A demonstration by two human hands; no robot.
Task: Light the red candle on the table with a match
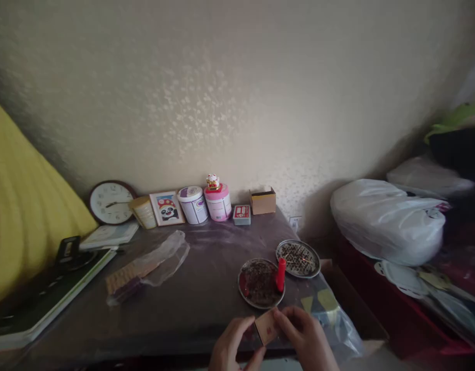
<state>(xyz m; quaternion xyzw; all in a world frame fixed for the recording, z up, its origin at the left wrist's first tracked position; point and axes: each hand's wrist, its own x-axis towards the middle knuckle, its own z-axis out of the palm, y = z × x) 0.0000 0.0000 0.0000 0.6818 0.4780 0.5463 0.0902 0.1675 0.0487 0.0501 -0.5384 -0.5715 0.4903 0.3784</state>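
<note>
Near the table's front edge, my left hand [230,346] and my right hand [306,336] both grip a small tan matchbox [267,326], fingers and thumb closed on its two ends. One dark side of the box faces my left hand. Just beyond it lies a round metal plate [256,296] with a dark, stained surface. A red candle [281,275] stands on that plate's right side, and I see no flame on it. Behind and to the right is a second round tray [298,257] with a dark speckled pattern and thin pale sticks on it.
Along the wall stand a clock [111,202], cup [144,212], panda picture [167,208], two tins [194,205], grey-red box [242,215] and open carton [263,202]. Clear plastic bag [169,257] lies left; green board [55,288] farther left. White bag [388,221] sits right.
</note>
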